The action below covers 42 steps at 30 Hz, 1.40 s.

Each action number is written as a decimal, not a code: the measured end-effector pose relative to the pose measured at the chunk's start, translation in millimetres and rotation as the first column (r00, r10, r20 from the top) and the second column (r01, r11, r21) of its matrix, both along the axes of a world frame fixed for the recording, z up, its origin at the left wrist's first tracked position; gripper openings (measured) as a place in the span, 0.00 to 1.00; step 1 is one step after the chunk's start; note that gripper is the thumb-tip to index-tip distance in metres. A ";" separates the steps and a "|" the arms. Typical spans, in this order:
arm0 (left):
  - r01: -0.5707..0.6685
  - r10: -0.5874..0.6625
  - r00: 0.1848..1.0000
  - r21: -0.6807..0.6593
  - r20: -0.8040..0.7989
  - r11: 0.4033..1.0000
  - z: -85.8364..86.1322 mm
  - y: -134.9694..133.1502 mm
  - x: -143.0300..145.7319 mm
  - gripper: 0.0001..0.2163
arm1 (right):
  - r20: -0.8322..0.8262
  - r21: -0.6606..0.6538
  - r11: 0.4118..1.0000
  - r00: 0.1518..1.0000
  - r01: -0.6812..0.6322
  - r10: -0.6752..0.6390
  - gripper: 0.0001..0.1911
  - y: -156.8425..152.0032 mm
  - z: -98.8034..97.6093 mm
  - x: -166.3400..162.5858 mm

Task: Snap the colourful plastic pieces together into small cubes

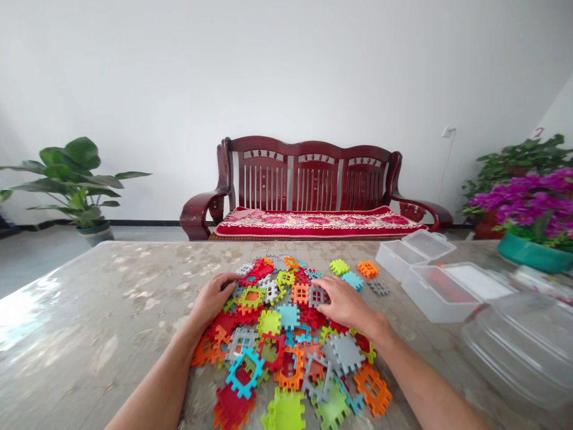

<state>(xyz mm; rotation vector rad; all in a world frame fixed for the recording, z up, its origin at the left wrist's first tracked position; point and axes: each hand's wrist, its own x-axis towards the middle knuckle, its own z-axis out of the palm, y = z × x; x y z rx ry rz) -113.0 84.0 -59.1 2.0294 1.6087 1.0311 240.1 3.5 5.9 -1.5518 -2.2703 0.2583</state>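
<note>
A heap of colourful plastic interlocking tiles [270,322] with toothed edges lies on the table, some solid and some framed like windows. My left hand [217,295] rests against the heap's left side, thumb and fingers apart, close to a lime frame tile [251,297]. On the opposite side is my right hand [344,301], its fingers and thumb spread around the edge of a grey window tile [317,296]; it touches the heap there. An orange window tile [299,294] sits just left of that grey one. Both palms are hidden from view.
Several loose tiles, among them a blue one [353,280], lie beyond my right hand. Clear plastic boxes [441,304] and a transparent lid [523,346] stand at the right, near a teal flower pot [535,254]. A wooden bench [313,173] is behind the table [120,316].
</note>
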 end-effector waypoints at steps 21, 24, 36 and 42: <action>0.008 -0.008 1.000 0.011 -0.016 1.000 -4.4 4.2 -2.8 0.16 | 0.099 -0.027 0.990 0.985 -0.140 0.142 0.30 -18.2 3.9 -4.7; 0.002 -0.002 1.000 0.010 -0.013 1.000 -4.6 4.8 -3.1 0.16 | 0.048 0.006 0.995 0.994 -0.100 0.100 0.29 -16.7 9.6 -2.1; 0.008 -0.008 1.000 -0.001 -0.003 1.000 -5.3 5.2 -3.5 0.17 | -0.126 0.053 0.746 0.745 0.664 -0.655 0.21 2.3 -1.0 130.7; -0.004 0.004 1.000 0.008 -0.024 1.000 -3.5 4.3 -3.0 0.17 | 0.040 0.041 0.684 0.682 0.729 -0.730 0.26 0.3 -27.6 135.8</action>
